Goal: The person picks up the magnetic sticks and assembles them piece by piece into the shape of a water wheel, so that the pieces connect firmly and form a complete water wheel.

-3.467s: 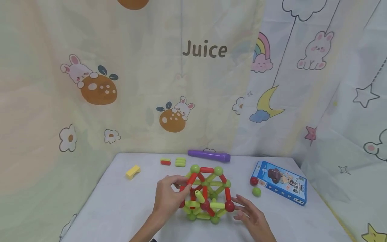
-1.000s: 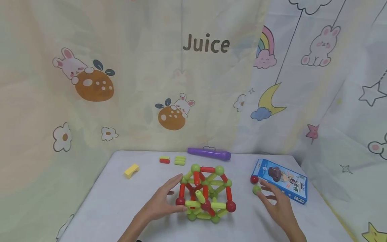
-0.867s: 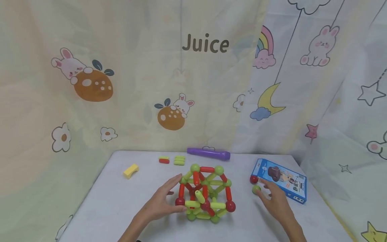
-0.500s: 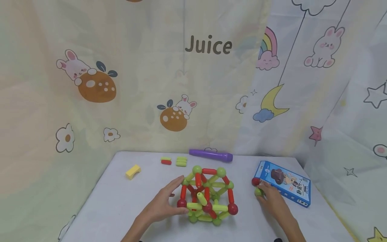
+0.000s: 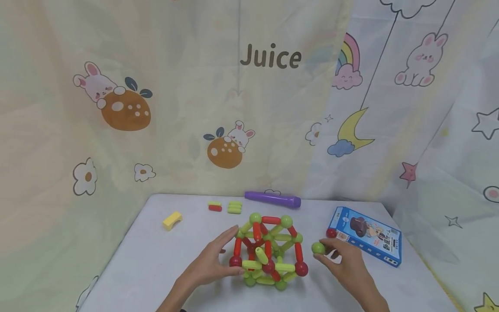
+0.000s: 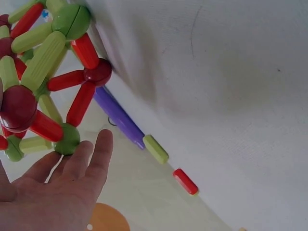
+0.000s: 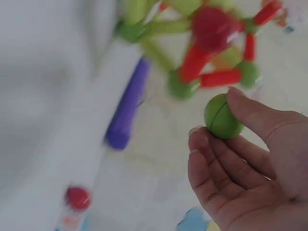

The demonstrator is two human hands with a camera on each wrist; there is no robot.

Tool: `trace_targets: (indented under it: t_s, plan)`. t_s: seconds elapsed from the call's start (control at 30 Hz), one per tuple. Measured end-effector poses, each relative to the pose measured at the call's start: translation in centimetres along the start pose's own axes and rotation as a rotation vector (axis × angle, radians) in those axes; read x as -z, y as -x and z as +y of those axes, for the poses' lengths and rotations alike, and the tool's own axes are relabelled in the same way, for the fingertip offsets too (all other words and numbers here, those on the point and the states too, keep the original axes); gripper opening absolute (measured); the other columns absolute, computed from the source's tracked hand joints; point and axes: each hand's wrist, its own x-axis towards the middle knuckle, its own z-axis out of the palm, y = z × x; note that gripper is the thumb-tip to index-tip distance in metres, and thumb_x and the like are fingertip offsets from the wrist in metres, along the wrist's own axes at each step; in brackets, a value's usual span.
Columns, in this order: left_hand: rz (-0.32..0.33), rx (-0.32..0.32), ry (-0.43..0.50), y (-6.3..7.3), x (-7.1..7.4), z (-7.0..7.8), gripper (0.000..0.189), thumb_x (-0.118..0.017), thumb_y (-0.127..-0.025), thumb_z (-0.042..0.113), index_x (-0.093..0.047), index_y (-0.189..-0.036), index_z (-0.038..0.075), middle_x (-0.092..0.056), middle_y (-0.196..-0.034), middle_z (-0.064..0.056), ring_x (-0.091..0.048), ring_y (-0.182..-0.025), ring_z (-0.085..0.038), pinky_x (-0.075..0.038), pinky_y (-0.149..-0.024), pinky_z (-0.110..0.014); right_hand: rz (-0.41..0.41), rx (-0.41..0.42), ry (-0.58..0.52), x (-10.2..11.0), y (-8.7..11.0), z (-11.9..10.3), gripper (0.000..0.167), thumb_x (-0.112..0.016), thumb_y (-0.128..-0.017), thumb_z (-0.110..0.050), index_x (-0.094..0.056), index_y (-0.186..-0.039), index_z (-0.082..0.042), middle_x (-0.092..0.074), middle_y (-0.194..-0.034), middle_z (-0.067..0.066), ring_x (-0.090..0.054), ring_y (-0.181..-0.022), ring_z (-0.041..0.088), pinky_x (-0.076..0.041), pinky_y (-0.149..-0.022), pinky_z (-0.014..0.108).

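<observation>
A ball-and-rod building-toy structure [image 5: 269, 264], made of red and light-green rods with red and green balls, stands at the front of the table. My left hand [image 5: 210, 262] rests against its left side, thumb near the front red ball and fingers extended toward the green ball above. In the left wrist view, those fingers [image 6: 79, 161] lie right at a green ball. My right hand [image 5: 347, 264] pinches a loose green ball [image 5: 318, 248] between thumb and fingertips, just right of the structure. The right wrist view shows this green ball [image 7: 223, 116] below the blurred structure.
A blue illustrated box [image 5: 368, 234] lies at the right, with a red ball [image 5: 331, 233] beside its left corner. Toward the back lie a purple microphone-shaped stick [image 5: 273, 199], spare green rods [image 5: 234, 208] and a red rod [image 5: 215, 208]. A yellow arched block [image 5: 172, 220] is at left.
My right hand went from the structure to the green ball by the box, took hold of it and brought it left. My left hand shifted from an upper red rod to the structure's left side.
</observation>
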Motion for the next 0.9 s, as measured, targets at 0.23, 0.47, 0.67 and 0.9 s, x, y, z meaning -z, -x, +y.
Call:
trace_targets:
  t_s: [0.23,0.47,0.67,0.9]
  plan:
    - [0.006,-0.017,0.007,0.1,0.1,-0.1,0.105,-0.093,-0.084,0.045,-0.035,-0.169,0.027,-0.034,-0.175,-0.003,-0.040,-0.155,-0.037,-0.053,-0.107,-0.060,0.073,0.347,-0.226,-2.1,1.8,-7.9,0.033,-0.092,-0.086,-0.018,-0.079,-0.116,-0.020,-0.075,-0.103,-0.019,-0.067,-0.086,0.005,-0.060,-0.075,0.024]
    - [0.002,-0.046,0.015,0.3,0.0,0.0,0.104,-0.093,-0.085,0.043,-0.035,-0.169,0.023,-0.034,-0.175,-0.005,-0.039,-0.156,-0.037,-0.052,-0.107,-0.063,0.058,0.418,-0.255,-5.1,0.9,-10.9,0.038,-0.092,-0.086,-0.025,-0.079,-0.121,-0.023,-0.071,-0.113,-0.021,-0.067,-0.098,0.005,-0.062,-0.084,0.027]
    - [0.001,-0.049,0.016,0.3,-0.1,0.0,0.103,-0.092,-0.086,0.043,-0.035,-0.169,0.023,-0.034,-0.175,-0.004,-0.039,-0.156,-0.036,-0.052,-0.107,-0.063,0.115,0.402,-0.172,-6.2,0.2,-11.6,0.044,-0.097,-0.079,-0.019,-0.079,-0.119,-0.021,-0.071,-0.111,-0.018,-0.067,-0.099,0.004,-0.063,-0.088,0.029]
    - [-0.004,-0.039,0.022,0.3,0.1,0.0,0.104,-0.092,-0.086,0.043,-0.034,-0.170,0.023,-0.034,-0.175,-0.004,-0.038,-0.157,-0.037,-0.052,-0.108,-0.063,0.072,0.341,-0.182,-6.5,0.1,-12.1,0.046,-0.095,-0.082,-0.018,-0.075,-0.124,-0.020,-0.075,-0.114,-0.018,-0.069,-0.101,0.004,-0.062,-0.091,0.032]
